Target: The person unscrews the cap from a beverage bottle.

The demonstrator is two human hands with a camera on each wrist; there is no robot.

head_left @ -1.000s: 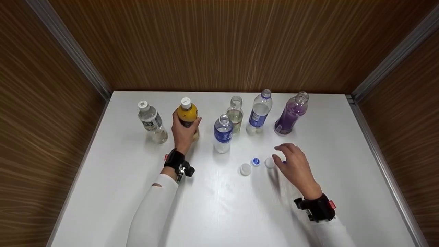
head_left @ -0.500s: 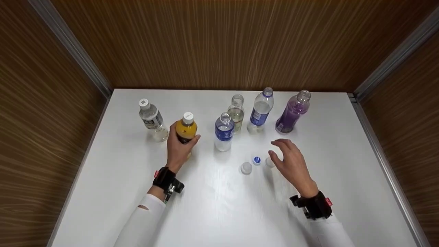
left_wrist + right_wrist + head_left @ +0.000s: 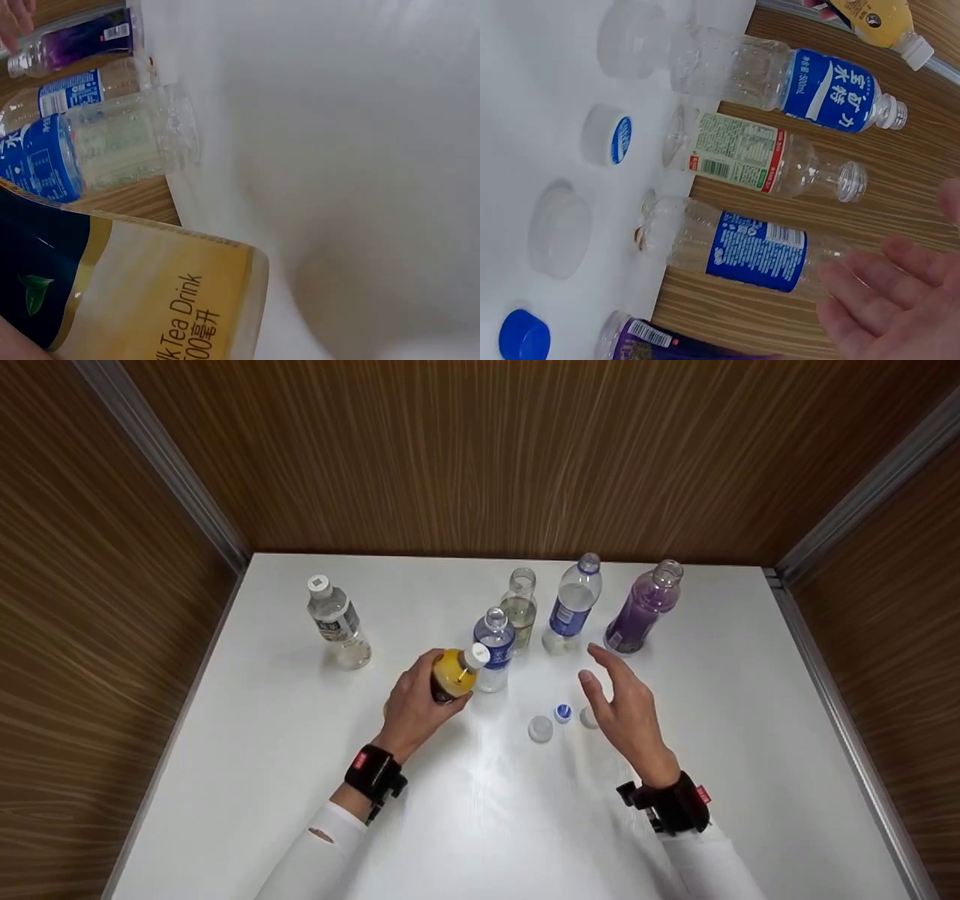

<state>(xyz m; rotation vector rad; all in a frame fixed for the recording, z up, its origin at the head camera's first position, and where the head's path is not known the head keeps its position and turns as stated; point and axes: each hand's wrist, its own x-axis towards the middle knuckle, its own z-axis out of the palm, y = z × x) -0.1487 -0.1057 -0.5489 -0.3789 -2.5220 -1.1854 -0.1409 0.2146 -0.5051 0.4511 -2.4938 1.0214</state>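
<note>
My left hand [image 3: 416, 705] grips a milk tea bottle [image 3: 454, 671] round its body. The bottle leans to the right, and its white cap [image 3: 478, 654] is on. In the left wrist view the base of this milk tea bottle [image 3: 217, 292] is held off the table. Just behind it stands an uncapped blue-labelled bottle [image 3: 491, 631]. My right hand [image 3: 630, 720] hovers with spread fingers and holds nothing. Beside and below it lie a large clear cap [image 3: 540, 729], a small blue-and-white cap [image 3: 563, 713] and a partly hidden whitish cap [image 3: 589, 717]. A blue cap [image 3: 525, 335] shows in the right wrist view.
Uncapped bottles stand at the back: a clear one with a pale label [image 3: 523, 611], another blue-labelled one [image 3: 574, 604] and a purple one [image 3: 641, 611]. A capped clear bottle [image 3: 339, 622] stands at the left. Wood-grain panels [image 3: 480, 457] enclose the white table [image 3: 480, 832].
My left hand has brought the milk tea bottle toward me, then to the right, and tipped it rightward. My right hand has shifted slightly left, its fingers now straighter and more spread.
</note>
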